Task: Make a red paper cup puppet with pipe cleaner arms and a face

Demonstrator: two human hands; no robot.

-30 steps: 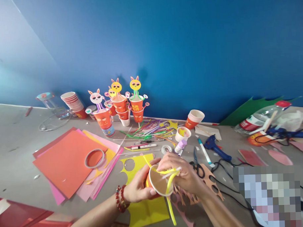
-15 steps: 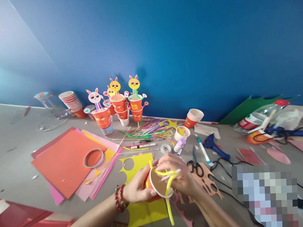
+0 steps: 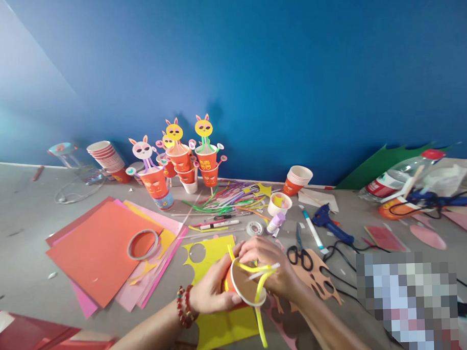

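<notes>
My left hand [image 3: 213,288] is wrapped round an orange paper cup [image 3: 247,284], its open mouth tilted towards me. Yellow pipe cleaners [image 3: 262,327] pass through the cup: one end pokes out past the far side, another hangs below the near rim. Over the cup's mouth, the curled fingers of my right hand [image 3: 270,258] close on a yellow pipe cleaner near the rim; their tips are partly hidden. A short white piece [image 3: 264,272] lies among the yellow strands by this hand. Beneath the cup is a cut yellow sheet [image 3: 223,331].
Black-handled scissors [image 3: 299,257], a glue stick [image 3: 275,222], a tape roll [image 3: 254,228] and a blue glue gun [image 3: 331,225] lie nearby. Coloured paper [image 3: 94,251] is stacked left. Behind are decorated cup figures [image 3: 153,180], loose pipe cleaners [image 3: 236,195] and a bottle [image 3: 394,182].
The whole view has shifted slightly. The fingers of my right hand have moved a little at the rim; both hands stay on the cup and its pipe cleaners.
</notes>
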